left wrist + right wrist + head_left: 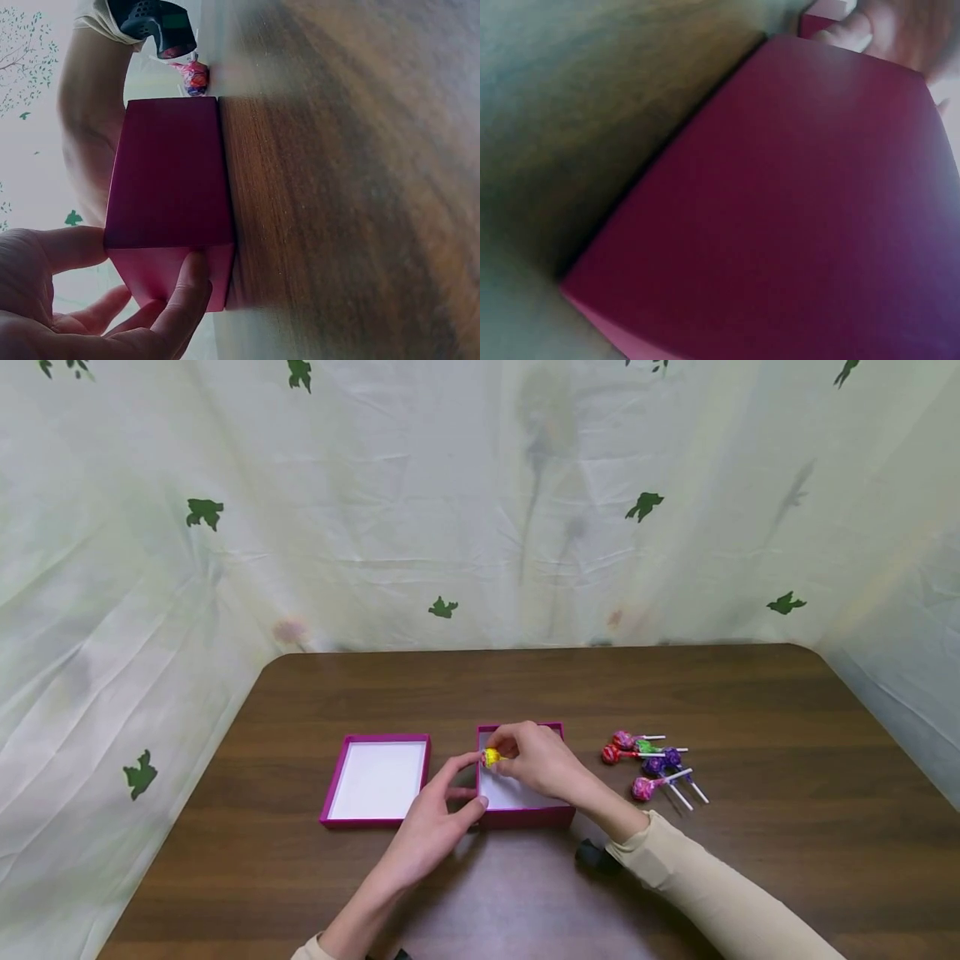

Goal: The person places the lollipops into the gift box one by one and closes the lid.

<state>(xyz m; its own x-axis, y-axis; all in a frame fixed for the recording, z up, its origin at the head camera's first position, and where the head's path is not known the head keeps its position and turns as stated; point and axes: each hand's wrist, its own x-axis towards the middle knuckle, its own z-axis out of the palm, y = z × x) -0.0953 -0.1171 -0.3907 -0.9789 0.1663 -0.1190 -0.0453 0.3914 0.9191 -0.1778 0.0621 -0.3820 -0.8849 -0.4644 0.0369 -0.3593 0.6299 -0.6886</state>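
My right hand (536, 760) pinches a yellow-wrapped lollipop (491, 757) by the fingertips, over the left part of an uncovered magenta box (528, 819). The lollipop's stick is hidden by the hand. My left hand (438, 814) rests against the box's left side; in the left wrist view its thumb touches the top near corner and the other fingers (193, 281) lie along the side wall. A white floor shows inside the box. The right wrist view is filled mostly by the box's outer wall (765, 202), and the lollipop is out of sight there.
Left of the box lies a shallow magenta lid (378, 781), white inside facing up. Several lollipops (643, 788) in pink, red, green and purple wrappers are heaped to the right. A pale curtain (450, 510) with green leaf shapes hangs behind the wooden table (225, 877).
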